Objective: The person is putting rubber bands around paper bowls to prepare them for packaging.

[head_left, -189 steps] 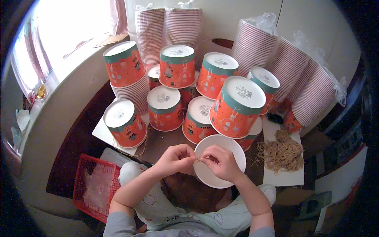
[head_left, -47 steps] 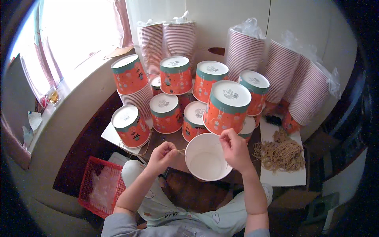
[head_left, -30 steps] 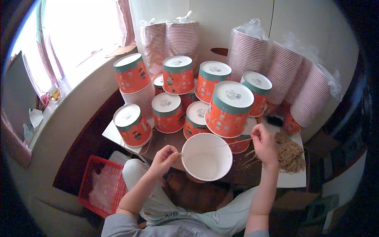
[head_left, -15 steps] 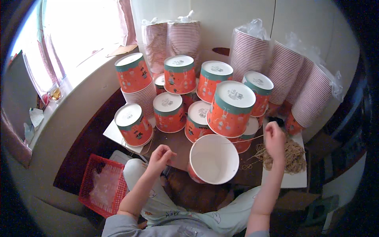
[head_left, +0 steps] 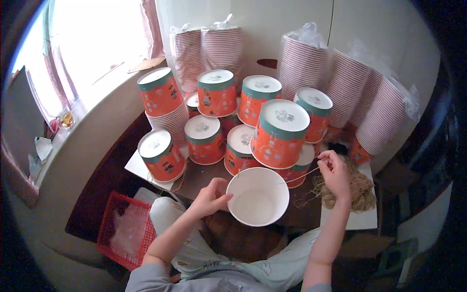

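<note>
A white-lined paper bucket [head_left: 258, 207] stands mouth up in front of me, its opening tilted toward me. My left hand [head_left: 212, 197] grips its left side, thumb at the rim and the other fingers against the outer wall. To the right, my right hand [head_left: 335, 176] pinches a thin cord [head_left: 305, 174]. That cord stretches from my fingertips to the bucket's right rear side and shows inside the wall. Just behind, an upside-down orange bucket [head_left: 279, 143] with a green band sits raised on others.
Several more upturned orange buckets [head_left: 204, 141] crowd the table. Tall bagged stacks of buckets [head_left: 304, 65] line the wall. A tangled heap of twine [head_left: 357, 192] lies on a white board [head_left: 362, 221] at right. A red basket [head_left: 113, 197] holding clear plastic stands at lower left.
My left hand has moved right, from beside the bucket onto its rim. My right hand has lowered slightly, still pinching the cord. The whole view has shifted a little.
</note>
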`<action>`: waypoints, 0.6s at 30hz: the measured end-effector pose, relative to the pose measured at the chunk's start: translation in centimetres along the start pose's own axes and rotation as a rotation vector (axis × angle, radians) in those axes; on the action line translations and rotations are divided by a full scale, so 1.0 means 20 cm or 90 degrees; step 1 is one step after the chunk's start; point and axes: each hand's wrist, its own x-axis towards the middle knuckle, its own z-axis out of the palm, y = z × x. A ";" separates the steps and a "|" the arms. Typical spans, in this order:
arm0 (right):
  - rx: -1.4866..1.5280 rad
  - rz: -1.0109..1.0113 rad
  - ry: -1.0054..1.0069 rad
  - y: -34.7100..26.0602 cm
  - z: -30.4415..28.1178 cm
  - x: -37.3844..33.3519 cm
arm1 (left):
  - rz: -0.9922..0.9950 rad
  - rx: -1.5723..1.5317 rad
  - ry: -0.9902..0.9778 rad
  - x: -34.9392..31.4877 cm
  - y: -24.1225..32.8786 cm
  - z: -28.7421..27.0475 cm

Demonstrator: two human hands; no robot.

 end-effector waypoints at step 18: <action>1.076 -0.202 -0.213 0.03 -0.22 -0.12 | 0.741 0.641 -0.028 0.50 0.26 0.29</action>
